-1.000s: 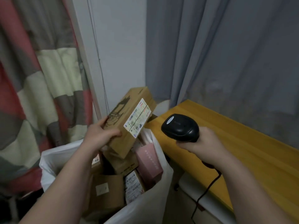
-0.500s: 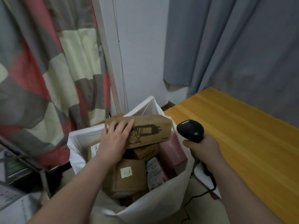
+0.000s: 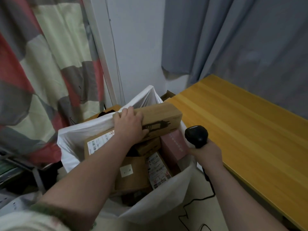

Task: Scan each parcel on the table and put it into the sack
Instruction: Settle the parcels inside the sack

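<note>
A long brown cardboard parcel (image 3: 162,117) with a black print lies across the top of the pile inside the white sack (image 3: 155,199). My left hand (image 3: 130,125) grips its left end, fingers over the top edge and thumb on the front face. Below it the sack holds several other parcels: brown boxes with white labels (image 3: 133,170) and a pink box (image 3: 175,144). My right hand (image 3: 206,151) holds the black barcode scanner (image 3: 196,135) by its handle, just right of the sack and beside the table's edge. The scanner's black cable (image 3: 198,202) trails down to the floor.
The yellow wooden table (image 3: 241,124) runs along the right under a grey curtain (image 3: 241,39). A patterned red, grey and cream curtain (image 3: 38,64) hangs at the left, close behind the sack. A metal rack (image 3: 35,172) stands at the lower left.
My left hand has turned the long brown parcel flat and lowered it from in front of the scanner onto the pile in the sack. My right hand with the scanner has dropped beside the sack.
</note>
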